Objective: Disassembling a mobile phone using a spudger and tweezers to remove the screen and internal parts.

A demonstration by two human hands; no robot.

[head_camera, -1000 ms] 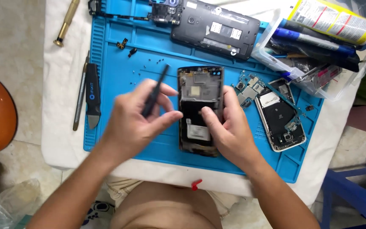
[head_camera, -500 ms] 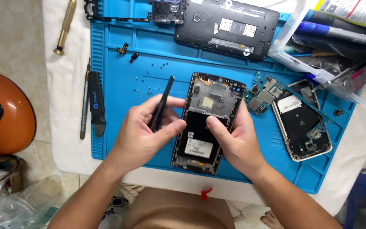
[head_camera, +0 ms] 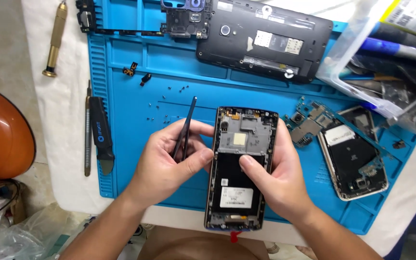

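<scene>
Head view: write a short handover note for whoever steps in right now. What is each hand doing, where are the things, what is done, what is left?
Left hand: holds thin black tweezers, tips pointing up and away, thumb against the phone's left edge.
Right hand: grips the opened black phone frame by its right edge, thumb on the dark lower half.
Phone lies upright on the blue silicone repair mat; back cover off, grey metal shield exposed.
Nearby: loose tiny screws on the mat, a green circuit board, a second opened phone on the right, a black back housing at the top.
Left: the phone frame is open, parts unfitted.
</scene>
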